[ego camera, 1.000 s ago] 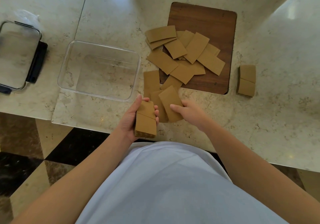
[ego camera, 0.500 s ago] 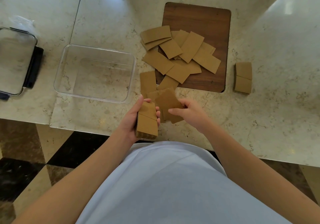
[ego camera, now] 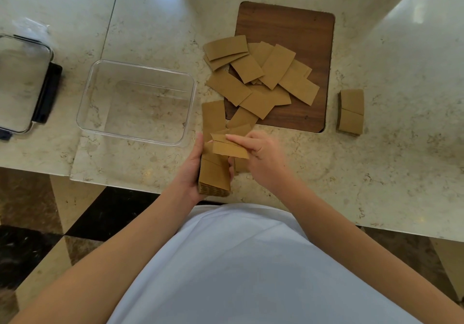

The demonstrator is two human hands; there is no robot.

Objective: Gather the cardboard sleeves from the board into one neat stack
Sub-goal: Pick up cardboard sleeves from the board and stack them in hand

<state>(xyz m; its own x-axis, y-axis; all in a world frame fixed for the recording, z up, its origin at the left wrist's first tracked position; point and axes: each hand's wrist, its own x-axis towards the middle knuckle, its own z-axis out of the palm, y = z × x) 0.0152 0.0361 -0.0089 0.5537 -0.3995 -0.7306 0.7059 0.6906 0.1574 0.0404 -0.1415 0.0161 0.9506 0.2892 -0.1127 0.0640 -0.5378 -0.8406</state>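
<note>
Several flat brown cardboard sleeves (ego camera: 261,77) lie scattered over the lower left of a dark wooden board (ego camera: 296,30) and spill onto the marble counter. My left hand (ego camera: 190,170) grips a thick stack of sleeves (ego camera: 214,175) at the counter's near edge. My right hand (ego camera: 261,158) pinches a single sleeve (ego camera: 229,146) and holds it crosswise just above the top of that stack. A second neat pile of sleeves (ego camera: 351,111) rests on the counter to the right of the board.
A clear plastic tub (ego camera: 136,101) stands left of the board, close to my left hand. Its lid with black clips (ego camera: 25,83) lies at the far left. The counter's edge runs just below my hands, with floor tiles beneath.
My right hand lifted one sleeve off the counter and carried it left, over the stack in my left hand. The left hand stayed nearly still.
</note>
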